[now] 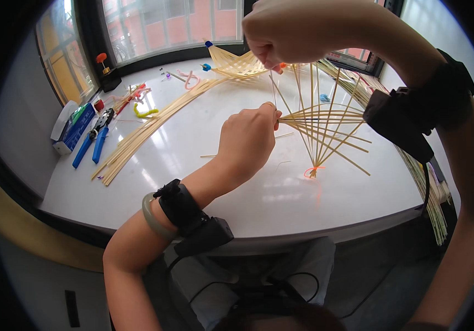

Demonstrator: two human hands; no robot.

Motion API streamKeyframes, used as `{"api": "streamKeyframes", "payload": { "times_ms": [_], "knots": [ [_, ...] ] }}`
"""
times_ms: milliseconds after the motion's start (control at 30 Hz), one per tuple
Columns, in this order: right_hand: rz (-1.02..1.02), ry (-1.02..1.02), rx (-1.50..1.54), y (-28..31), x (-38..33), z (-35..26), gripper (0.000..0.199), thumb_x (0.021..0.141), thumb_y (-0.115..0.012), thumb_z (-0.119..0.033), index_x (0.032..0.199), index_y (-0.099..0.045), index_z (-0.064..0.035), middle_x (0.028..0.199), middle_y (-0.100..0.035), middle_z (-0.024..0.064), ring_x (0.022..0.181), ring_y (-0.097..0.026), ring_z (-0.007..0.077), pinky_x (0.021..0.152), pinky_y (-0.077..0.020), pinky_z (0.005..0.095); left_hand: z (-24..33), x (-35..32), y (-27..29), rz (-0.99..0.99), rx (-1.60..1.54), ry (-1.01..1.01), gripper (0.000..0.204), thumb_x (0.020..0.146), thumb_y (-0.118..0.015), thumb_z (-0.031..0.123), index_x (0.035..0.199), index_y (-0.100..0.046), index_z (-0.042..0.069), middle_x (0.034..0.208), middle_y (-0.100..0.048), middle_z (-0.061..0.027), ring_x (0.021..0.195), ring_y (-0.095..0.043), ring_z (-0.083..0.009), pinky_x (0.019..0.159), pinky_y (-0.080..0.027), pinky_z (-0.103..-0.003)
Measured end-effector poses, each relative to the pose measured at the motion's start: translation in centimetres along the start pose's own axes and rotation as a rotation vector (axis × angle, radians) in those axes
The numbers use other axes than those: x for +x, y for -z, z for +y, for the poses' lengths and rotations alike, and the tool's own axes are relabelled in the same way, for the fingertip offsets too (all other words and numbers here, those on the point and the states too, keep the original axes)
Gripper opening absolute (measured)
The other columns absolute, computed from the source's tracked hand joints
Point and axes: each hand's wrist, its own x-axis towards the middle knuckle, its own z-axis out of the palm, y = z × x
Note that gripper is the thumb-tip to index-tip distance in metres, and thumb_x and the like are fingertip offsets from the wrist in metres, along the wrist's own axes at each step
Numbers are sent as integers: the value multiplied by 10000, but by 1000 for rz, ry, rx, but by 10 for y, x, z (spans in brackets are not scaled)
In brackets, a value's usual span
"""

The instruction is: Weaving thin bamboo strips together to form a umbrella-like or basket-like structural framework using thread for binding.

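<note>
A loose lattice of thin bamboo strips (329, 131) stands over the right half of the white table, its strips crossing and fanning out. My left hand (248, 135) is closed in a pinch at the gathered left end of these strips. From there a thin pinkish thread (274, 91) runs up, taut, to my right hand (289, 36). That hand is raised high above the table, its fingers pressed together on the thread; the wrist partly hides them. An orange tie (314, 169) binds another gathered end of the strips, low and near the table's front.
Blue-handled pliers (100, 135) lie at the left beside a blue and white box (75, 128). A long bundle of flat strips (148, 128) reaches back to a woven bamboo piece (240, 63). A yellow fuzzy stem (145, 112) lies nearby. More strips (427, 193) overhang the right edge.
</note>
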Motion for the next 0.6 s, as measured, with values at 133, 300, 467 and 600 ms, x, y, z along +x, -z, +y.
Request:
{"api": "streamKeyframes", "payload": {
  "times_ms": [133, 300, 467, 600],
  "knots": [
    [77, -146, -42, -17, -16, 19, 142, 679, -472, 44, 562, -554, 46, 497, -471, 123, 440, -421, 192, 466, -386, 320, 3, 5, 5, 28, -351, 211, 290, 900, -424, 184, 701, -502, -12, 478, -424, -78, 430, -397, -164, 457, -335, -306],
    [642, -27, -249, -66, -29, 9, 67, 725, -580, -31, 686, -632, -17, 546, -560, 91, 484, -545, 199, 532, -413, 318, 3, 10, 4, 15, -629, 432, 296, 906, -411, 181, 687, -507, 6, 487, -394, -10, 438, -310, -85, 439, -286, -255],
    [604, 109, -139, -115, -45, -43, 251, 595, -539, -6, 832, -619, 15, 436, -411, 48, 397, -451, 184, 410, -347, 304, -1, 15, 9, 80, -1120, 591, 268, 924, -383, 181, 754, -481, -2, 475, -333, 36, 422, -260, -51, 413, -233, -199],
    [715, 31, -101, -155, -56, -44, 436, 607, -533, 14, 1039, -591, 3, 443, -371, 3, 412, -413, 138, 395, -318, 286, 3, 15, 18, 143, -1416, 578, 239, 931, -371, 178, 820, -472, -8, 472, -334, 35, 414, -257, -47, 402, -215, -191]
  ]
}}
